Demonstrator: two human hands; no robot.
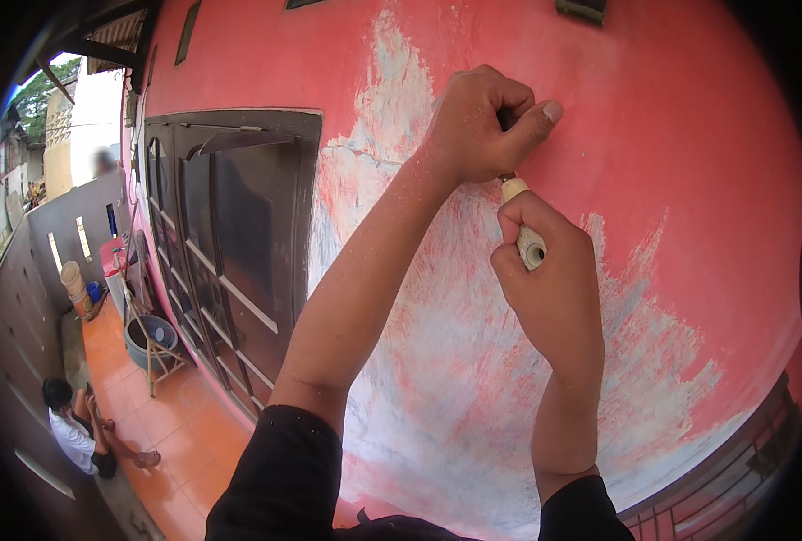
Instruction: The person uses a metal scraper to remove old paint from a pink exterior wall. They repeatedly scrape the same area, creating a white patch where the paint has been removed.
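Observation:
A scraper-like hand tool with a cream handle [530, 243] is gripped in my right hand [556, 284]. Its metal neck runs up behind the heel of my left hand, so the blade is hidden. My left hand [485, 125] is raised against the wall just above the tool, with fingers curled and thumb extended; whether it grips the blade is not visible. Both hands are at a red painted wall [678, 135]. Around and below them a large patch of scraped wall [455, 351] shows pale white and grey under streaks of red. Pale specks dot my left forearm.
Left of the patch is a dark-framed window or door [245, 216] with a flap jutting out. Farther left, a person [79, 433] sits low beside the orange tiled floor [184, 433]. A grey tub [150, 335], a wooden stand [145, 338] and buckets [76, 284] stand beyond.

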